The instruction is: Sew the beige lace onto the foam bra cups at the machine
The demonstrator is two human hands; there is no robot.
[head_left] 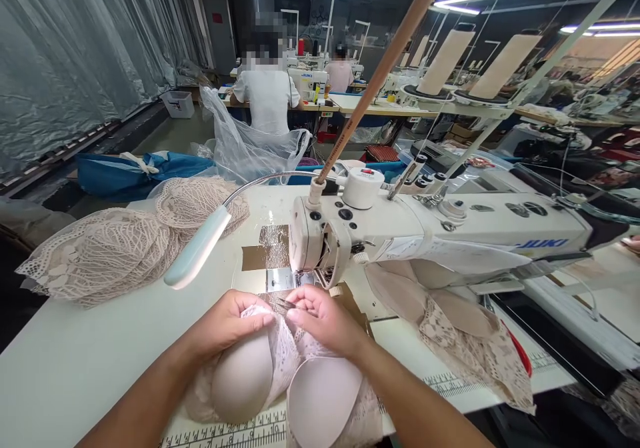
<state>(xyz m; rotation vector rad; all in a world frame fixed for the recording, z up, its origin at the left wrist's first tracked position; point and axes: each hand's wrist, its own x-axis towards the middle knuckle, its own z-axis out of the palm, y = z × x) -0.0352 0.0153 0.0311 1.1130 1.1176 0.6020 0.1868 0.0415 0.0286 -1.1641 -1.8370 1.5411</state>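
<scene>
the lace bra lies on the white desk, just in front of the sewing machine. its long axis goes from left to right, the two cups side by side, and its middle points away toward the needle. the left hand is curled over the left cup and grips the lace. the right hand pinches the middle narrowly. a pile of lace pieces sits far left.

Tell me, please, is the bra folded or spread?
Spread: bra cups lie side by side; left hand and right hand pinch its middle.
</scene>
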